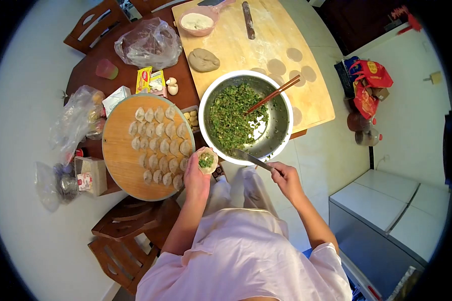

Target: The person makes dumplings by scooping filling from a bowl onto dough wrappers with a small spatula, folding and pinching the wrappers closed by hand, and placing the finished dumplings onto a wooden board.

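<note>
In my left hand (198,176) lies a round dumpling wrapper (213,165) with a dab of green filling (205,160) at its centre. My right hand (286,179) grips the handle of a flat metal utensil (256,160), seemingly a table knife, whose far end reaches over the near rim into the filling. The large steel bowl (204,108) holds chopped green filling (231,113), heaped mostly toward its left side. A pair of wooden chopsticks (273,94) leans in it. Left of my left hand, a round board (118,150) carries rows of folded dumplings (164,146).
The wooden pastry board (286,30) bears dough (204,59), a rolling pin (248,20), a pink flour bowl (198,21) and several flat wrappers (276,66). Eggshells (172,86), packets (143,79) and plastic bags (149,42) lie on the brown table. Chairs (123,251) stand at lower left.
</note>
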`<state>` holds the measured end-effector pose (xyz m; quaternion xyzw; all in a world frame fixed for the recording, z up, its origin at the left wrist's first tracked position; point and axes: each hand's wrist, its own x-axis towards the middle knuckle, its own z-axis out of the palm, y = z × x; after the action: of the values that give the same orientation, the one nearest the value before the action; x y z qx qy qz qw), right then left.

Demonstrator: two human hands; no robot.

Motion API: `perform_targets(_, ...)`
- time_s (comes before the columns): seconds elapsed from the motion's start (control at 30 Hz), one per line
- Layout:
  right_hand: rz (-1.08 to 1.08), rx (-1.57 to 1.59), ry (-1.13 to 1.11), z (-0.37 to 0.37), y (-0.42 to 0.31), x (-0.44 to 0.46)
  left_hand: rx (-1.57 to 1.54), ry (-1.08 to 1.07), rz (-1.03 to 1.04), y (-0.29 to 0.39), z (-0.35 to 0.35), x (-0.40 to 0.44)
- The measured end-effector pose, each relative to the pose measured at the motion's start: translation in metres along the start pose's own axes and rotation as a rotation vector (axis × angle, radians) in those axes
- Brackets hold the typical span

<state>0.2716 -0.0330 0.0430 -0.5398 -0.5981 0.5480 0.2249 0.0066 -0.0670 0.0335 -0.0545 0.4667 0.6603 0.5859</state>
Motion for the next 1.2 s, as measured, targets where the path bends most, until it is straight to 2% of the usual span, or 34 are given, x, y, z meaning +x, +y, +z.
perform_targets(0.07, 0.192, 0.239, -0.038, -0.003, 0.012, 0.000, -0.013, -0.031, 0.026, -0.002, -0.004, 0.006)
perform_targets(0.13, 0.374, 0.402, -0.058, -0.010, -0.008, 0.003, 0.055, -0.028, 0.053, -0.004, 0.003, 0.013)
perform_targets(0.17, 0.353, 0.418, -0.030, -0.010, -0.017, 0.002, 0.088, -0.024, 0.070, -0.005, 0.006, 0.017)
perform_targets(0.23, 0.313, 0.448, 0.029, -0.003, -0.031, -0.005, -0.033, -0.055, -0.025, -0.010, 0.015, 0.025)
perform_targets(0.33, -0.069, 0.271, 0.108, 0.006, -0.039, -0.011, -0.097, -0.150, -0.099, -0.014, 0.036, 0.028)
perform_targets(0.43, -0.463, -0.141, 0.182, 0.009, -0.038, -0.005, -0.102, -0.198, -0.168, -0.012, 0.060, 0.028)
perform_targets(0.57, -0.632, -0.539, 0.215, 0.015, -0.013, -0.005, -0.131, -0.214, -0.221, -0.010, 0.068, 0.033)
perform_targets(0.7, -0.692, -0.581, 0.241, 0.018, -0.002, -0.003, -0.120, -0.163, -0.241, -0.007, 0.068, 0.043)
perform_targets(0.8, -0.691, -0.466, 0.261, 0.016, -0.001, -0.009, -0.169, -0.159, -0.186, 0.001, 0.066, 0.049)
perform_targets(0.9, -0.510, -0.369, 0.355, 0.018, -0.006, -0.006, -0.249, -0.115, -0.152, 0.013, 0.064, 0.053)
perform_targets(1.03, -0.393, -0.578, 0.300, 0.028, 0.014, 0.019, -0.173, -0.169, -0.121, 0.025, 0.066, 0.041)
perform_targets(1.07, -0.306, -0.731, 0.237, 0.030, 0.019, 0.023, -0.140, -0.186, -0.124, 0.027, 0.068, 0.036)
perform_targets(1.17, -0.444, -0.868, 0.296, 0.033, 0.002, 0.026, -0.075, -0.248, -0.126, 0.032, 0.070, 0.021)
perform_targets(1.2, -0.512, -0.811, 0.313, 0.032, -0.010, 0.026, -0.060, -0.270, -0.129, 0.032, 0.069, 0.017)
